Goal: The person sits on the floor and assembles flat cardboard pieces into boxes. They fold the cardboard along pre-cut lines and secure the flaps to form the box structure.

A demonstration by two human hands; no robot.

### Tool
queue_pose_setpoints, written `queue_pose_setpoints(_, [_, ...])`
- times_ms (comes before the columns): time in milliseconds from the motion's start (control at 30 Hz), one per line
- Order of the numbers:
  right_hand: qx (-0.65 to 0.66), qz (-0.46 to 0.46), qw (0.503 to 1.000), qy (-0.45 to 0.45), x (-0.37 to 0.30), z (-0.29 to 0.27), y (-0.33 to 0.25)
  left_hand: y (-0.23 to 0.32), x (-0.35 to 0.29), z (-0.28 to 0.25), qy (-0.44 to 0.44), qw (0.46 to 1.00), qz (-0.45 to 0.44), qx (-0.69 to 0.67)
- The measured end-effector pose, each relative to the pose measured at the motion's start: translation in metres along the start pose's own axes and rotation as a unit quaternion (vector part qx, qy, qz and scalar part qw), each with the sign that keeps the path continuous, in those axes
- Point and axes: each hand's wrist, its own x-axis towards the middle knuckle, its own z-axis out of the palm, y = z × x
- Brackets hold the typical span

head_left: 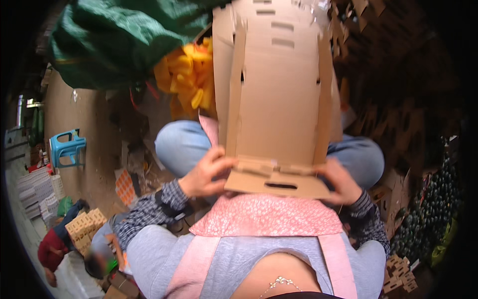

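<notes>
A brown cardboard box, partly folded, lies lengthwise over my lap, its long side walls standing up. Its near end panel, with a dark handle slot, lies folded toward my body over the pink apron. My left hand pinches the left corner of that end, thumb and fingers around the board. At the right corner my right hand grips the same end, some of its fingers hidden behind the board. Farther away, the board shows several more slots.
At the far left bulges a green sack, beside bright yellow material. A blue stool stands left. Two people work lower left near stacked cartons. More cardboard pieces and many dark green objects lie right.
</notes>
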Motion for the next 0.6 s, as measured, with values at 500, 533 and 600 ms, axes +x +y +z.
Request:
queue_pose_setpoints(500, [-0.033,0.087,0.984,0.149,0.0,0.024,0.013,0.008,0.016,0.033,0.219,0.969,-0.068,0.089])
queue_pose_setpoints(533, [-0.029,0.078,0.985,0.15,-0.001,0.023,0.011,0.009,0.014,0.031,0.223,0.969,-0.065,0.089])
queue_pose_setpoints(600, [-0.014,0.086,0.983,0.159,-0.002,0.022,0.009,0.01,0.011,0.029,0.191,0.975,-0.068,0.088])
